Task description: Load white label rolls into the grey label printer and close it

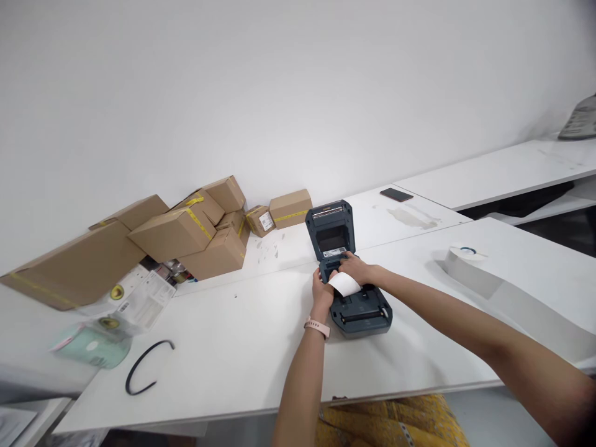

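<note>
A dark label printer (361, 316) stands on the white table with its lid (330, 226) raised. A short curved strip of white paper (345, 284) comes out of its middle and hangs toward the front. My left hand (322, 288), with a pink band on the wrist, is closed on the printer's left side beside the strip. From the right, my right hand (354, 270) reaches over the printer's roll compartment with its fingers bent down. What its fingertips grip inside is hidden by the hand and the paper.
Several cardboard boxes (172, 233) are piled at the back left against the wall. A black headband-like loop (139, 366) and a green package (93, 344) lie at left. A phone (397, 195) lies behind; a paper roll (465, 256) trails a long strip at right.
</note>
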The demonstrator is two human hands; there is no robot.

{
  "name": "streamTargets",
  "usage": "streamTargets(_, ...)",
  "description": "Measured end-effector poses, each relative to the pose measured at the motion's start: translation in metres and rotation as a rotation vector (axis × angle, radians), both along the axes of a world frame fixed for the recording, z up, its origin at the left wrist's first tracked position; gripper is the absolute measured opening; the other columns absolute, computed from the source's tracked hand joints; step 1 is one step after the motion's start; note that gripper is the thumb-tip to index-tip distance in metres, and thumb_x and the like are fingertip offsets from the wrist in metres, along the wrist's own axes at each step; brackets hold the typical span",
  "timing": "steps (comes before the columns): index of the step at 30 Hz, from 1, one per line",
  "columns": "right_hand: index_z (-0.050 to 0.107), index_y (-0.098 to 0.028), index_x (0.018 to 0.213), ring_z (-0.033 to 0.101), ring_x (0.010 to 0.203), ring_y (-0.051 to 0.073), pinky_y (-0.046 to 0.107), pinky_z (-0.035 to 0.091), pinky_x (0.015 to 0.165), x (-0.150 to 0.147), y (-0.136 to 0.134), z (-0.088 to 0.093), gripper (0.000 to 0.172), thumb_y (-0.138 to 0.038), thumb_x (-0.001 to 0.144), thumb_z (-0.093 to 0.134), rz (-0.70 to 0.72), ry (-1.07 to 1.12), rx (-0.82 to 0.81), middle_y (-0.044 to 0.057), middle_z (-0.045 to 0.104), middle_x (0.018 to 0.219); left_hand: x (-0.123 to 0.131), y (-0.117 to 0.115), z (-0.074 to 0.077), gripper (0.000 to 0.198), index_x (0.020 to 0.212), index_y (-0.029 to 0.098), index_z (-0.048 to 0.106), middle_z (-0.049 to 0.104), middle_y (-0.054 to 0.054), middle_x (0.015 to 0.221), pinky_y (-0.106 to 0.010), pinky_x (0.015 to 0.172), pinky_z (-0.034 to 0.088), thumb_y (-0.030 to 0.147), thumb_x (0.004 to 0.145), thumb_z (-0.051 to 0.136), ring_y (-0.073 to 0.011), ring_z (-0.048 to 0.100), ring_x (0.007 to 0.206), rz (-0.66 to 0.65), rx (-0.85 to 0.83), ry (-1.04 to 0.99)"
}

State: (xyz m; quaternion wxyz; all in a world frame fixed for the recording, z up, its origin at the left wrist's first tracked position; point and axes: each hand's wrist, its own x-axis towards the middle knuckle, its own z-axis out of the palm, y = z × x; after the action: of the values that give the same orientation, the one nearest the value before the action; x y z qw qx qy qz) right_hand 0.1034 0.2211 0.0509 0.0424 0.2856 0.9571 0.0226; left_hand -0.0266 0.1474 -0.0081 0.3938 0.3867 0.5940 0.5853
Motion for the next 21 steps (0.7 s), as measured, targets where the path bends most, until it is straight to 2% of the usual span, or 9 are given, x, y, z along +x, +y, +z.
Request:
streamTargets(5,0.071,-0.013,0.086,0.061,0.097,0.031,0.048,0.024,0.105,0.01,-0.006,0.009,0.019,-0.025,0.071,0.065,0.048,0.091,-0.055,0.014,0.072,0.09,-0.003,-0.005,0.005,0.068,0.131,0.017,0.05,0.062,-0.015,0.127,-0.037,0.093,0.047,0.048,0.075,0.073,-0.0268,0.061,0.112,-0.013,-0.001,0.034)
streamTargets(9,0.071,-0.019,0.098,0.06,0.104,0.027,0.045,0.028,0.106,0.04,-0.031,0.022,0.029,-0.015,0.073,0.056,0.094,0.215,-0.106,0.01,0.071,0.102,-0.003,-0.008,0.007,0.07,0.131,0.015,0.051,0.062,-0.016,0.127,-0.036,0.095,0.046,0.05,0.074,0.073,-0.027,0.06,0.114,-0.022,0.005,0.054)
streamTargets(13,0.07,-0.021,0.108,0.06,0.108,0.026,0.039,0.041,0.099,0.074,-0.067,0.028,0.047,-0.006,0.069,0.048,0.093,0.489,-0.35,0.009,0.069,0.108,-0.003,-0.008,0.007,0.07,0.13,0.016,0.051,0.062,-0.015,0.128,-0.035,0.095,0.046,0.052,0.074,0.072,-0.0264,0.06,0.114,-0.031,0.009,0.061)
streamTargets(16,0.064,-0.025,0.124,0.057,0.116,0.026,0.039,0.043,0.1,0.082,-0.089,0.021,0.047,-0.016,0.08,0.053,0.112,0.64,-0.5,0.007,0.065,0.124,-0.002,-0.009,0.006,0.066,0.129,0.019,0.053,0.063,-0.013,0.127,-0.034,0.096,0.046,0.053,0.075,0.071,-0.0248,0.061,0.114,-0.037,0.023,0.062)
streamTargets(19,0.07,-0.028,0.115,0.058,0.117,0.024,0.044,0.035,0.109,0.077,-0.102,0.008,0.03,-0.032,0.092,0.05,0.067,0.759,-0.503,0.005,0.067,0.123,-0.002,-0.01,0.007,0.062,0.127,0.019,0.054,0.064,-0.012,0.126,-0.034,0.097,0.045,0.051,0.076,0.07,-0.0242,0.061,0.115,-0.038,0.038,0.069)
streamTargets(21,0.073,-0.028,0.108,0.057,0.121,0.025,0.047,0.031,0.113,0.074,-0.107,-0.001,0.031,-0.035,0.095,0.046,0.032,0.788,-0.463,0.005,0.067,0.123,-0.002,-0.01,0.008,0.06,0.126,0.02,0.056,0.064,-0.012,0.126,-0.035,0.097,0.045,0.051,0.076,0.07,-0.0244,0.06,0.115,-0.041,0.048,0.077)
